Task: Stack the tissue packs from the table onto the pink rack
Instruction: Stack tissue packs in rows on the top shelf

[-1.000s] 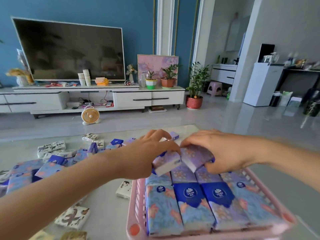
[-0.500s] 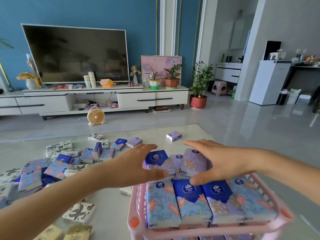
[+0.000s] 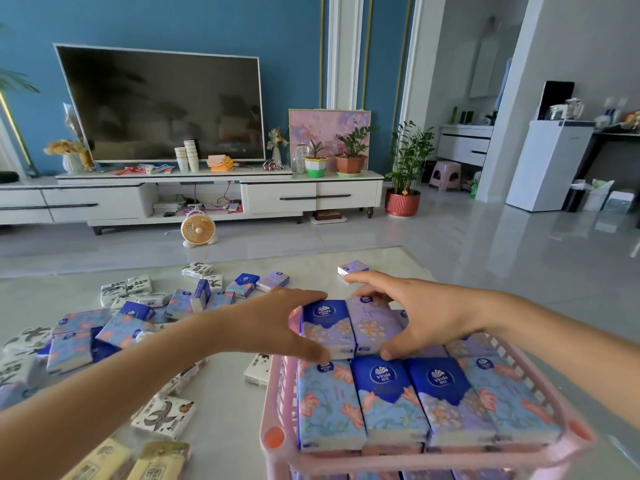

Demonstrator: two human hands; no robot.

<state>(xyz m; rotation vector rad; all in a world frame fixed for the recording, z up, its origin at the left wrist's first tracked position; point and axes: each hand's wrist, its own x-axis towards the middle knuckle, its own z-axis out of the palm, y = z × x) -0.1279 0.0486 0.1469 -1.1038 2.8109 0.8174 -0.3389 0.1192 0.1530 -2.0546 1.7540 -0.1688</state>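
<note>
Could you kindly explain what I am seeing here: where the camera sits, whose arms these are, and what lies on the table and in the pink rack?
There is no machine here: a person works with bare hands, and the single picture comes from a wide-angle camera worn on the head, looking forward and down. The arms entering from below are therefore the wearer's own. The left hand holds a blue-topped pack between fingers and thumb, and the right hand holds a lilac pack beside it likewise, both over the back part of the pink rack. Four packs fill its front row. Many loose tissue packs lie on the table to the left.
</note>
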